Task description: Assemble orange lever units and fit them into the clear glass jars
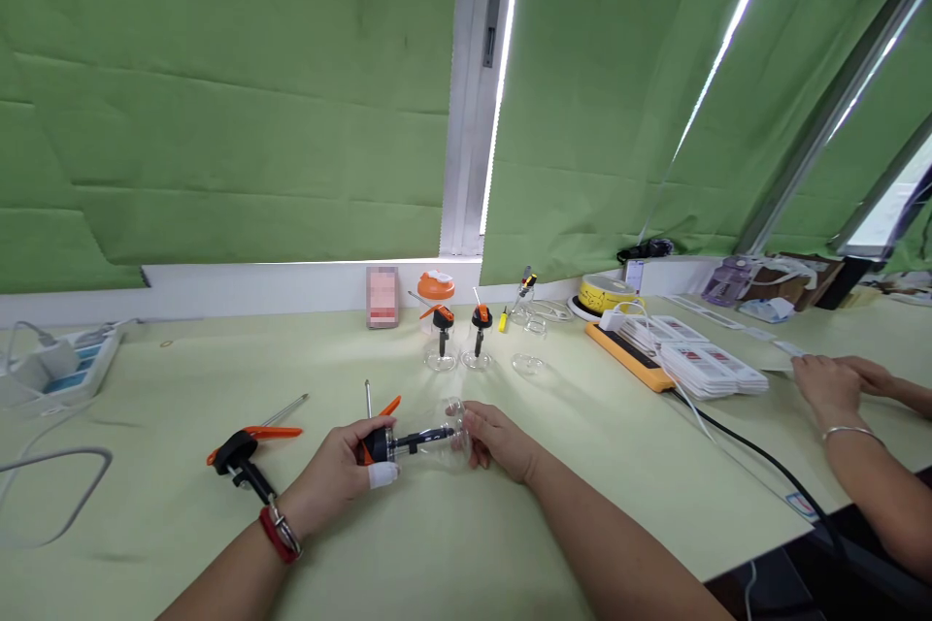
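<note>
Currently, left hand (pixel 339 468) grips black-and-orange top (pixel 377 446); right hand (pixel 502 441) grasps wide end of clear vessel (pixel 432 419), held sideways over pale table (pixel 437 553), black stem (pixel 426 440) inside it. Second top (pixel 238 454) lies loose, left of left hand. Beyond both hands, two similar vessels (pixel 442 342) stand upright, topped, close together.

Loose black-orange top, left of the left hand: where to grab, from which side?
Likely the black cap, from above, on its left side: it looks the bulkiest part. The thin metal rod and orange lever stick out mostly to the right, and the shaft runs toward the left hand, whose wrist crowds that end.
</note>
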{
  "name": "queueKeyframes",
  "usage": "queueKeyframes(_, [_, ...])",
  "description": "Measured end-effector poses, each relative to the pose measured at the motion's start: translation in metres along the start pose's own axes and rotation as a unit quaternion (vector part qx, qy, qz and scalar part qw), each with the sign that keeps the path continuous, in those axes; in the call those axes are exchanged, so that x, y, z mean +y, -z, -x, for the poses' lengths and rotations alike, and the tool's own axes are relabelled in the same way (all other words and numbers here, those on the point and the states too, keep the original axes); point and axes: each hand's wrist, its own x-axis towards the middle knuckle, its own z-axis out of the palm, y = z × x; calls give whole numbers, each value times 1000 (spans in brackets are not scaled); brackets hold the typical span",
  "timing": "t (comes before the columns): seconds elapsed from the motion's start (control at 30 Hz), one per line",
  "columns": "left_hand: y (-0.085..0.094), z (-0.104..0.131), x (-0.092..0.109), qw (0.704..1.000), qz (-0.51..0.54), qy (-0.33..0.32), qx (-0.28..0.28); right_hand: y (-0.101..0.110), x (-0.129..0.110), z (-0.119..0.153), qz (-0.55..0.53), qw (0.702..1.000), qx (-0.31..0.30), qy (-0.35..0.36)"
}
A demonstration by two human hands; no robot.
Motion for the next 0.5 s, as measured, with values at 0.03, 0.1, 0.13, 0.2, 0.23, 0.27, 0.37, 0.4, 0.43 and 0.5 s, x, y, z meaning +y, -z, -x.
queueKeyframes(0.03, [0,0,1,1000,1,2,1,0,1,0,2,1000,1,1])
queueKeyframes(0.1, [0,0,1,1000,4,7,0,1,1,1,7,1000,-8,8])
queueKeyframes(0.13, [1,0,1,1000,4,9,-2,2,1,2,4,1000,-13,13])
queueKeyframes(0.2, [2,0,1,1000,4,11,-5,3,0,4,-14,999,-24,22])
queueKeyframes(0.23, [2,0,1,1000,2,10,-5,4,0,5,-26,999,-29,24])
queueKeyframes(0.27, [3,0,1,1000,1,10,-5,5,-1,5,-37,998,-34,26])
queueKeyframes(0.37, [3,0,2,1000,2,8,-3,5,-2,7,-55,997,-45,27])
queueKeyframes(0.4, [3,0,1,1000,4,8,-4,5,-2,7,-59,997,-44,23])
queueKeyframes(0.43, [2,0,1,1000,7,9,-5,4,-3,6,-62,997,-40,16])
queueKeyframes(0.5, [2,0,0,1000,12,11,-8,3,-4,6,-56,998,-32,-4])
